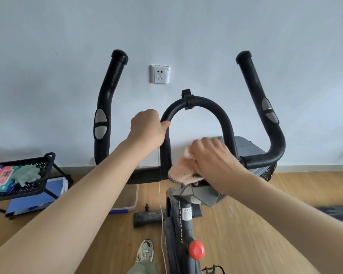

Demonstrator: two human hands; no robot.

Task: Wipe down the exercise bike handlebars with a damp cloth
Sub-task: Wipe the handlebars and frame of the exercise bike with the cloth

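Left to right: my left hand [147, 128] clasps the left side of the handlebars' [210, 104] one centre loop. Just right of it and lower, my right hand [212, 161] clutches one pink cloth [183, 171], pressed against the loop's base. I count two horns [109, 86] flanking both hands.

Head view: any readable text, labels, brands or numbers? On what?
Nothing can be quoted with confidence.
Lettering: white capitals running along the bike frame, too blurred to read.
Sticker: white, on the frame, print too small to read.
Packet: red, in the basket, one large white character, too blurred to read.
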